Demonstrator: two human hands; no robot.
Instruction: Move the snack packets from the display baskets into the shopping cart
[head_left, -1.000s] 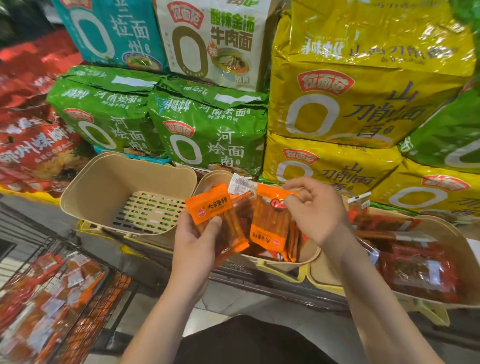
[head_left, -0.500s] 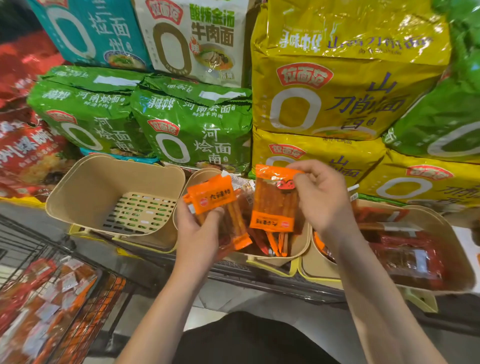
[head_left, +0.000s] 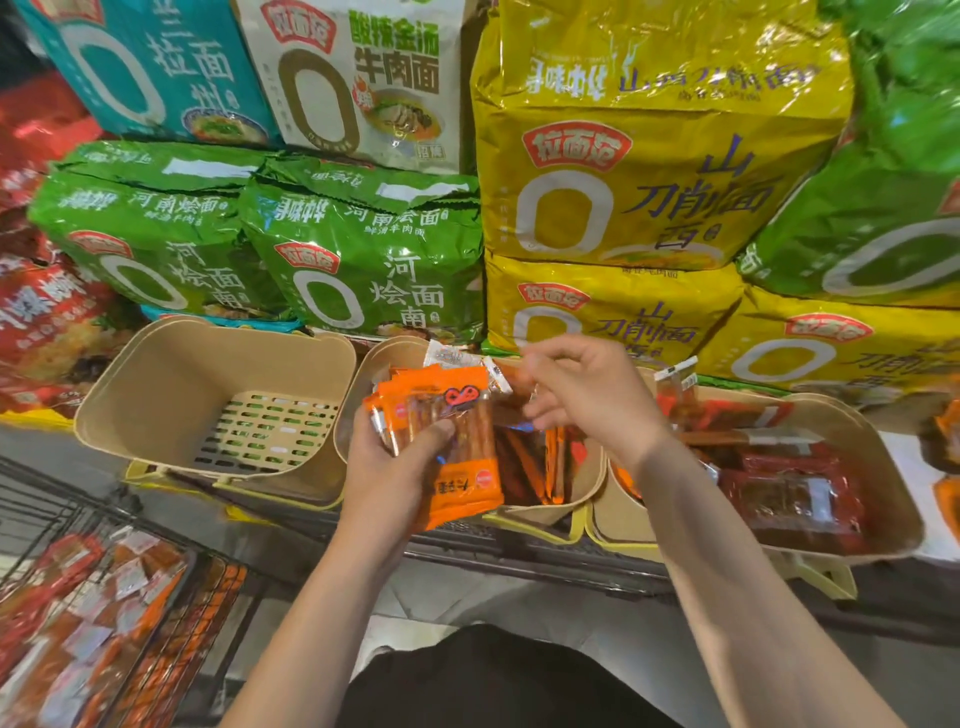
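My left hand (head_left: 387, 467) grips a stack of orange snack packets (head_left: 457, 447) just in front of the middle beige basket (head_left: 582, 499), thumb across the top packet. My right hand (head_left: 587, 400) hovers over that basket with fingers loosely curled and nothing visible between them. More orange packets (head_left: 540, 467) stand inside the middle basket. The left basket (head_left: 171, 384) holds nothing; its slotted floor shows. The right basket (head_left: 883, 499) contains dark red packets (head_left: 789, 493). The wire shopping cart (head_left: 171, 571) at lower left holds several red and orange packets.
Large green, yellow, teal and white noodle multipacks (head_left: 363, 249) are stacked on the shelf behind the baskets. Red bags (head_left: 47, 312) lie at the far left. The baskets sit on a dark wire shelf edge (head_left: 519, 556). Grey floor lies below.
My right hand has laid its orange packet onto the stack in my left hand and let go. The left hand now holds more packets.
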